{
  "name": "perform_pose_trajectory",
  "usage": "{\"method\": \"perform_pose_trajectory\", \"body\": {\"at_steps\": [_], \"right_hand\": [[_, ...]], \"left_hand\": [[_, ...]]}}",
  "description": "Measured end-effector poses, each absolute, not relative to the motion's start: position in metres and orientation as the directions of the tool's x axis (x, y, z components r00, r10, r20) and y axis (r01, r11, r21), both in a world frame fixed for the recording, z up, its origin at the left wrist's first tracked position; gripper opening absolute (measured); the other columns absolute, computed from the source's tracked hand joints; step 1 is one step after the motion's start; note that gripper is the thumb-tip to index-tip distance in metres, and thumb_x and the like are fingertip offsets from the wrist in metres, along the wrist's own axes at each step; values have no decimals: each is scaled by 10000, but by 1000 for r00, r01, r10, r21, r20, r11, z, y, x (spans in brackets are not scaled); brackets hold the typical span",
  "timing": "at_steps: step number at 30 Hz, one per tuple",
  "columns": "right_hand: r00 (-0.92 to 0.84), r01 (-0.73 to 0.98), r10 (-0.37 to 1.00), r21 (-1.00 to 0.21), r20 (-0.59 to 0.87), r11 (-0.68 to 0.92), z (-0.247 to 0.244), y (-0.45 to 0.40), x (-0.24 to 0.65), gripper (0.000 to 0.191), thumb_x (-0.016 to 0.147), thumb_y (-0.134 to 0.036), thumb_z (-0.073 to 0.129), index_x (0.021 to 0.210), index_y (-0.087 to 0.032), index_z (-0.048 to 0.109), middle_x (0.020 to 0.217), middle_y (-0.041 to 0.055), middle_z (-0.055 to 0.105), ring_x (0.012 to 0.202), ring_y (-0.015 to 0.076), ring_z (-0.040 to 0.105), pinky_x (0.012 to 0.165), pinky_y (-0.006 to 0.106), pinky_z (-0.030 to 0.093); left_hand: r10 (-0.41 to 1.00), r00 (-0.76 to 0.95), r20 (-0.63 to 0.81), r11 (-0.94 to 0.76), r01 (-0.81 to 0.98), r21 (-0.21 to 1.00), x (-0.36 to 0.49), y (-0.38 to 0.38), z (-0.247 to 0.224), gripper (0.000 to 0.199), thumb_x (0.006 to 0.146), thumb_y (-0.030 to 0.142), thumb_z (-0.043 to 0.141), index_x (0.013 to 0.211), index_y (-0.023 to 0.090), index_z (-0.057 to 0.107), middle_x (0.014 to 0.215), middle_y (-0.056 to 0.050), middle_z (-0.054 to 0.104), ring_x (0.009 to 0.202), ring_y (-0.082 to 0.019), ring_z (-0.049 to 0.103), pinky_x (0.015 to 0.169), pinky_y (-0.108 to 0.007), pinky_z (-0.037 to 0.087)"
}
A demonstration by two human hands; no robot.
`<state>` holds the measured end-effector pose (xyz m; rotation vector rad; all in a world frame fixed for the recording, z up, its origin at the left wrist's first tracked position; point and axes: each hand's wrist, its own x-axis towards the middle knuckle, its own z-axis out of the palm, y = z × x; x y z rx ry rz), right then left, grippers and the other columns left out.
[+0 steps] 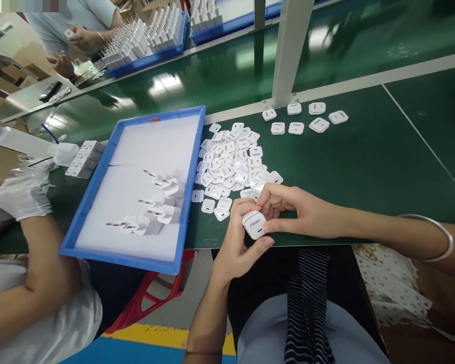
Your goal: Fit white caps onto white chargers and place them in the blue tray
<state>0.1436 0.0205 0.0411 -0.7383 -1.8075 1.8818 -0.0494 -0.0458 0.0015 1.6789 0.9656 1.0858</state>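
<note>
A white charger [253,228] with a printed face and a small dark port slot is held over the table's front edge. My left hand [237,240] wraps round it from the left. The fingertips of my right hand [284,210] touch its right side and upper edge, the fingers bent inward. Just beyond my hands lies a heap of white printed cover plates [227,162]. On the left, a blue tray [151,261] with a white lining holds several white plug bodies [170,184] with metal pins.
Several cover plates [296,128] lie apart at the back right, near a pale metal post [290,55]. A co-worker's gloved hand [30,199] is at the far left, beside stacked white blocks [85,159]. Across the line, another person stands by blue trays [147,60] full of plugs.
</note>
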Motion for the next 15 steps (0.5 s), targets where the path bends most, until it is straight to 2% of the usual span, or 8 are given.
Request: {"method": "perform_pose_trajectory", "body": {"at_steps": [3, 5, 10, 13, 15], "right_hand": [[-793, -5, 603, -988, -88, -151, 41, 23, 144, 220, 904, -323, 667, 1011, -202, 519, 902, 8, 643, 806, 142, 623, 754, 305, 519], [-784, -10, 611, -981, -112, -192, 40, 21, 143, 205, 925, -351, 639, 989, -201, 516, 862, 2, 629, 769, 139, 612, 722, 297, 516], [-758, 99, 642, -993, -118, -65, 35, 16, 146, 199, 956, -383, 604, 932, -208, 512, 797, -9, 608, 712, 135, 555, 659, 272, 451], [-770, 132, 623, -990, -137, -55, 35, 17, 151, 218, 982, -427, 555, 1045, -218, 560, 829, 5, 627, 744, 149, 575, 691, 282, 469], [-763, 130, 628, -988, -152, -81, 38, 19, 155, 249, 991, -442, 530, 1120, -234, 577, 854, 15, 644, 762, 156, 600, 728, 293, 502]], "left_hand": [[916, 304, 263, -317, 146, 937, -52, -48, 2, 343, 961, 337, 527, 1280, 240, 444, 1192, -89, 425, 1122, -225, 452, 968, -397, 431], [911, 308, 274, -340, 186, 922, -52, -47, 2, 313, 968, 294, 511, 1269, 234, 449, 1189, -91, 433, 1131, -226, 456, 980, -402, 426], [881, 362, 304, -419, 303, 856, -42, -47, 6, 235, 972, 245, 501, 1203, 229, 459, 1116, -85, 479, 1083, -221, 494, 933, -393, 466], [881, 322, 346, -448, 336, 828, -41, -55, 9, 426, 932, 327, 613, 1273, 249, 369, 1168, -103, 481, 1110, -231, 516, 931, -409, 498], [890, 237, 391, -455, 379, 806, -51, -66, 17, 583, 875, 339, 700, 1290, 283, 295, 1215, -106, 479, 1128, -228, 540, 918, -404, 519]]}}
